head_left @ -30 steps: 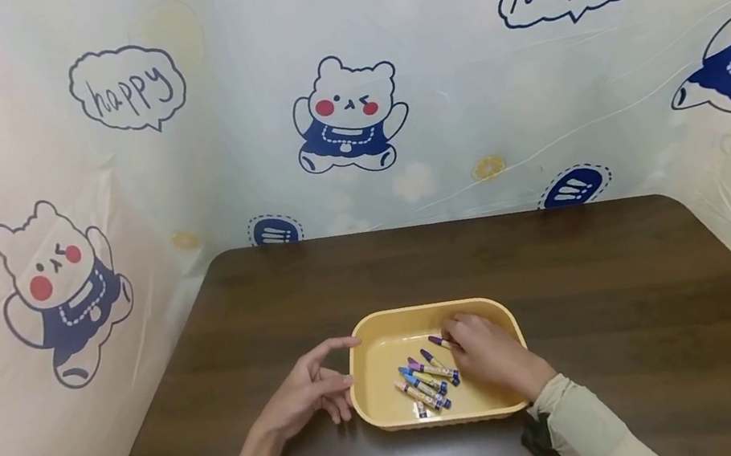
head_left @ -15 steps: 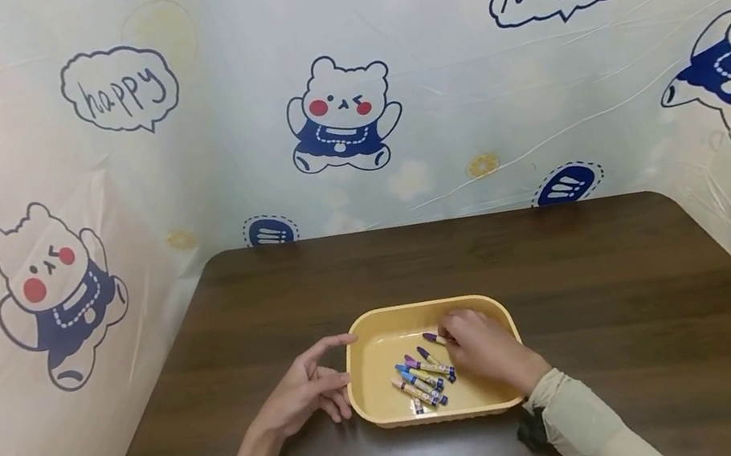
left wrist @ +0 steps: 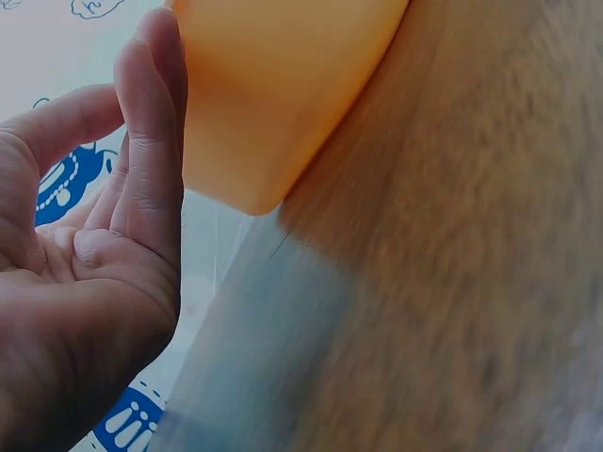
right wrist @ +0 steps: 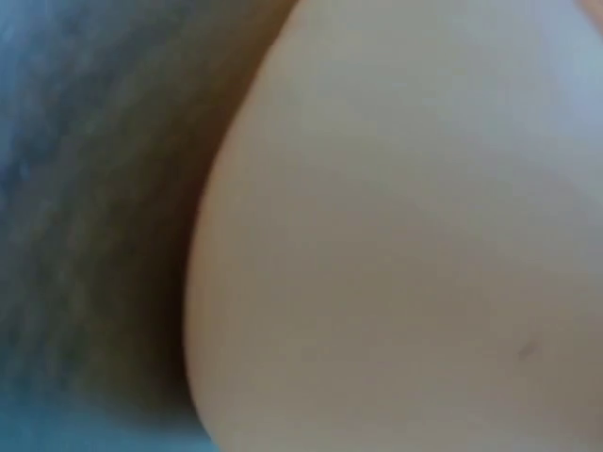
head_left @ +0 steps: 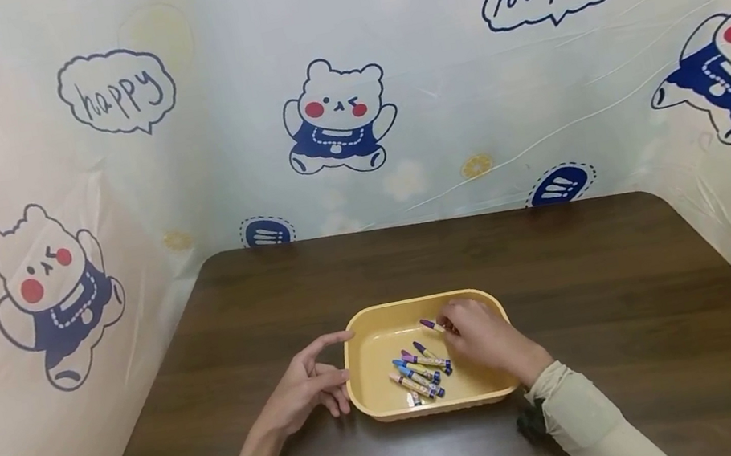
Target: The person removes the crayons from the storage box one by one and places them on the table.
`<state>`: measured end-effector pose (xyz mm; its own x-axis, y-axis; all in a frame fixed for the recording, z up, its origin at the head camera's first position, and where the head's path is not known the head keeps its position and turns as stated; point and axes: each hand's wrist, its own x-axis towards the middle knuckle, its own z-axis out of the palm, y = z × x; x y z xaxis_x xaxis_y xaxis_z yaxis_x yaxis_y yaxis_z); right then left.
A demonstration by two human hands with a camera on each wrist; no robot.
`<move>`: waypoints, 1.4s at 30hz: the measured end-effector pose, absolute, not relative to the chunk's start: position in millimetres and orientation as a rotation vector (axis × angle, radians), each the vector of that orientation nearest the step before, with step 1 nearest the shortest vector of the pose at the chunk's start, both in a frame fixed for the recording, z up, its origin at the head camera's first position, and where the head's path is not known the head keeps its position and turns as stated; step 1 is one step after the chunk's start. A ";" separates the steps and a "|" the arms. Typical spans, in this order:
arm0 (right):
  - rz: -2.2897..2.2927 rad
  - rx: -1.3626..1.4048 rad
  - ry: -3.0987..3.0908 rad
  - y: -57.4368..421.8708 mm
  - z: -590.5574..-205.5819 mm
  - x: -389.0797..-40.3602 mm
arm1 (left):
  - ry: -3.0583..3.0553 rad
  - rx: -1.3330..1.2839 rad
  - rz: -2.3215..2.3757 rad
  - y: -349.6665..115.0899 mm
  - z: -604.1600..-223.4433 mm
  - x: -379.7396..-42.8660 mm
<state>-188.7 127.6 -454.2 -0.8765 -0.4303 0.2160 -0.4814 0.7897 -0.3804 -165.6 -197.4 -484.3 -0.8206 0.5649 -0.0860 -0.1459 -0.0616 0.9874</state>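
A yellow plastic basin (head_left: 371,325) stands on the table with several crayons inside. My right hand (head_left: 487,337) reaches into its right half and pinches a purple-tipped crayon (head_left: 430,324), whose other end the fingers hide. Left of that hand lie a dark-tipped crayon (head_left: 420,349), a blue-tipped one (head_left: 405,368) and a peach one (head_left: 407,381). At the basin's left side my left hand (head_left: 299,390) touches the rim with index finger and thumb extended. The left wrist view shows that hand against the orange-looking outer wall (left wrist: 273,94).
A dark wooden table (head_left: 260,295) carries the basin near its front. Printed cloth (head_left: 431,102) with bears and speech bubbles surrounds the table at the back and sides. A small clear-and-white piece (head_left: 415,398) lies near the basin's front wall. A blurred pale surface fills most of the right wrist view.
The right hand and its purple-tipped crayon have shifted slightly away from the other crayons, toward the basin's far side. The left hand stays at the rim. The head view has shifted a little.
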 end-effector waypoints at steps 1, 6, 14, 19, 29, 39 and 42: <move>0.664 0.729 -2.863 128.1 -452.8 -189.7 | 1.734 0.441 1.934 -197.5 -484.6 -165.7; 0.751 0.707 -2.866 132.6 -445.4 -191.1 | 1.751 0.441 1.942 -199.3 -485.2 -167.3; 0.834 0.634 -2.844 141.3 -440.8 -190.4 | 1.729 0.439 1.950 -201.1 -488.8 -169.4; 0.850 0.657 -2.829 141.4 -440.0 -187.9 | 1.721 0.432 1.960 -201.7 -489.5 -170.0; 0.850 0.617 -2.804 148.8 -430.6 -184.9 | 1.699 0.449 1.981 -199.9 -490.8 -169.6; 1.276 0.242 -2.518 186.2 -437.0 -151.3 | 1.757 0.395 1.954 -199.8 -489.1 -165.5; 1.305 0.075 -2.503 199.6 -439.3 -143.3 | 1.760 0.407 1.944 -198.6 -488.0 -167.9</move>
